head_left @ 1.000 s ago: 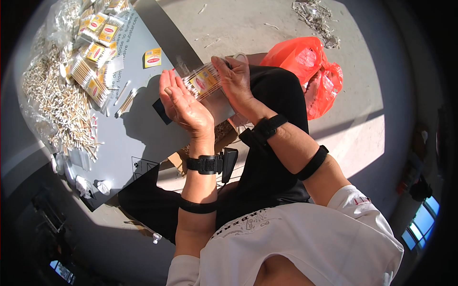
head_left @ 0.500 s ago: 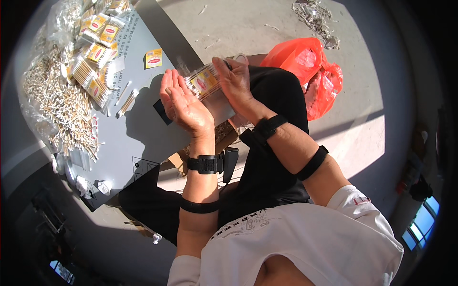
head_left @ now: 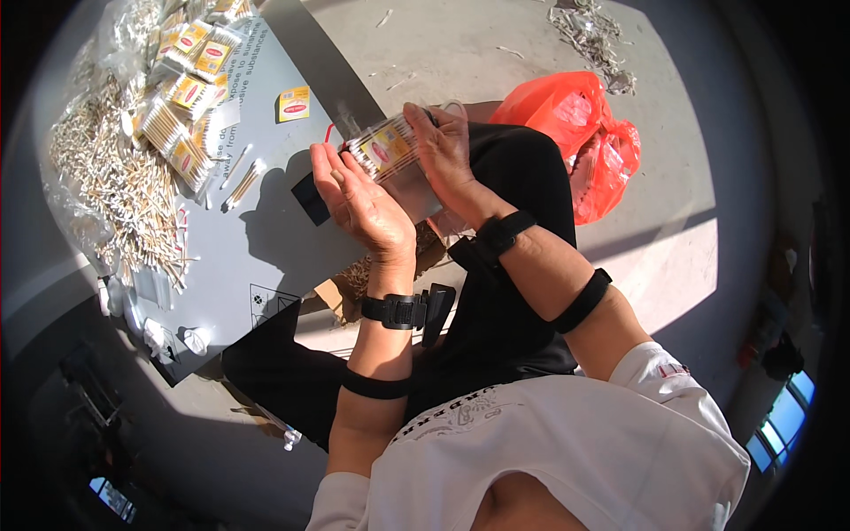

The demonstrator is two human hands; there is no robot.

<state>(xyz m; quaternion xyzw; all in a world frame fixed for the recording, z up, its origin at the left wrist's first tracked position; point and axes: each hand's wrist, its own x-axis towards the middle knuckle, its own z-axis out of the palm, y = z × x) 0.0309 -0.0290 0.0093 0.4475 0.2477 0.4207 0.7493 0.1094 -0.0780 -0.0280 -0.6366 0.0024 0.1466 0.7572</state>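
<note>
1. Bare grey concrete floor [head_left: 460, 44], bright in strong sun, with dark shadows.
2. Flat grey board [head_left: 266, 239] lying on the floor at the left.
3. Red plastic bag [head_left: 589, 133] sitting on the floor at the right.
4. Small window [head_left: 784, 411] glowing blue, low at the right edge.

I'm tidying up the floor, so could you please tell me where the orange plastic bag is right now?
In the head view, the orange plastic bag lies on the concrete floor at upper right, just beyond the person's black-trousered knee and to the right of the right hand.
</note>
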